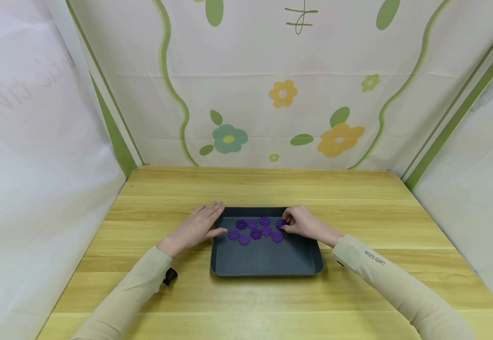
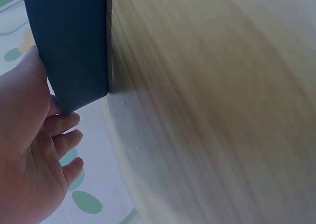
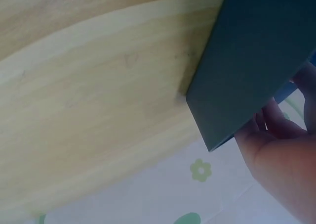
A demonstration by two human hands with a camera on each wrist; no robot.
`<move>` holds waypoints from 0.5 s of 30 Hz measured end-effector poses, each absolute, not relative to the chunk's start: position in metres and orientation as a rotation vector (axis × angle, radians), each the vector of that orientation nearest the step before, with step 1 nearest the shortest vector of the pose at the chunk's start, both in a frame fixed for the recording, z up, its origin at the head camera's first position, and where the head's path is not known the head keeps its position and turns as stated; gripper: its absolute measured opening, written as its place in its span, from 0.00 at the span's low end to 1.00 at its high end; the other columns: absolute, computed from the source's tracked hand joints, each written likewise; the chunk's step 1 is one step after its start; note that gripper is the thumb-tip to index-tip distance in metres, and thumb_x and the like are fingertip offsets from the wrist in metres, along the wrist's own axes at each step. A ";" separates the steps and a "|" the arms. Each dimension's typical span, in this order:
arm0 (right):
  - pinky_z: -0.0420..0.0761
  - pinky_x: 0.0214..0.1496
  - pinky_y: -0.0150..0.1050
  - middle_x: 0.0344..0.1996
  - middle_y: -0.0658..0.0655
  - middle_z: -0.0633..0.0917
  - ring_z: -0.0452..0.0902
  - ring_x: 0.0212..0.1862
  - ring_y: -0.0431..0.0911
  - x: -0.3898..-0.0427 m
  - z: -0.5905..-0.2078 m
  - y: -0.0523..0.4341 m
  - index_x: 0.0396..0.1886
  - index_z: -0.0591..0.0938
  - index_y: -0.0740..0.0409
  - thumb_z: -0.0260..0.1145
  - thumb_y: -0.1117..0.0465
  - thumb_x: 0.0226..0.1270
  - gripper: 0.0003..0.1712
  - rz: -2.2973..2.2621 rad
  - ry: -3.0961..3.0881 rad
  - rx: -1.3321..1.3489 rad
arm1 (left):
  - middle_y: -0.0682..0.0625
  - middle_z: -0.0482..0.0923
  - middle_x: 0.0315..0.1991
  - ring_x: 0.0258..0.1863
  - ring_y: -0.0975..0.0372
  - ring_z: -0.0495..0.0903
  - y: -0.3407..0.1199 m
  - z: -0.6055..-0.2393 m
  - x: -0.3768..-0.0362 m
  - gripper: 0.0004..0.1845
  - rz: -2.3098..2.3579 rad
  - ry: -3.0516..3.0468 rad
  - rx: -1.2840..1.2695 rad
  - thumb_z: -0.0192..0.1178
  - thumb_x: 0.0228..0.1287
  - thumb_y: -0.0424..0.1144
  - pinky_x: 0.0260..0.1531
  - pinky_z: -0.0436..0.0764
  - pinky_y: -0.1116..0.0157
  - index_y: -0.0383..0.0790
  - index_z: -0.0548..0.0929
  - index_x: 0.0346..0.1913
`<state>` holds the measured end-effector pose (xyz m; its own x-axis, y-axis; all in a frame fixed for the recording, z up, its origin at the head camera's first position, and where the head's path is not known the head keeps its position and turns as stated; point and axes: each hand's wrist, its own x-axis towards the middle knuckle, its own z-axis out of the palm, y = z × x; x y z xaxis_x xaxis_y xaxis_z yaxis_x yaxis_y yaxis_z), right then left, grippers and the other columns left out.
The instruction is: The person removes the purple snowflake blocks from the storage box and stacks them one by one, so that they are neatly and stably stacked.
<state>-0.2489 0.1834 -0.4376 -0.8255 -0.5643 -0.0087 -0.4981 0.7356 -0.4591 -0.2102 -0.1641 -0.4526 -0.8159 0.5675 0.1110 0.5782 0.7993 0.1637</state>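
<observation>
A dark grey rectangular tray (image 1: 263,259) lies on the table with several purple flower-shaped pieces (image 1: 256,233) grouped in its far half. My left hand (image 1: 198,224) rests against the tray's far left corner, fingers straight and thumb reaching over the rim. In the left wrist view, the hand (image 2: 29,150) is beside the tray's outer wall (image 2: 74,46). Over the right rim, my right hand (image 1: 307,224) pinches the rightmost purple flower-shaped piece (image 1: 280,224) between thumb and fingers. From the right wrist, the tray wall (image 3: 247,61) hides that piece and most fingertips.
The wooden table (image 1: 246,302) extends around the tray on every side. A white curtain (image 1: 246,94) with printed flowers hangs behind it, and white fabric walls stand to the left and right. A small black object (image 1: 170,276) shows at the left wrist.
</observation>
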 end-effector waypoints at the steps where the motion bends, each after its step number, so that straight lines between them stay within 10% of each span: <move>1: 0.85 0.36 0.34 0.35 0.60 0.88 0.83 0.34 0.42 -0.249 -0.436 0.184 0.42 0.85 0.68 0.72 0.65 0.60 0.13 -0.678 2.787 -0.856 | 0.39 0.60 0.76 0.76 0.48 0.61 -0.164 -0.453 -0.210 0.42 -0.295 -2.922 -0.934 0.54 0.71 0.59 0.75 0.62 0.46 0.34 0.59 0.76; 15: 0.85 0.36 0.35 0.32 0.58 0.88 0.83 0.32 0.41 -0.248 -0.421 0.195 0.40 0.85 0.67 0.73 0.64 0.59 0.12 -0.669 2.847 -0.843 | 0.39 0.59 0.76 0.76 0.47 0.60 -0.164 -0.450 -0.210 0.42 -0.305 -2.930 -0.936 0.53 0.72 0.60 0.75 0.62 0.45 0.34 0.59 0.76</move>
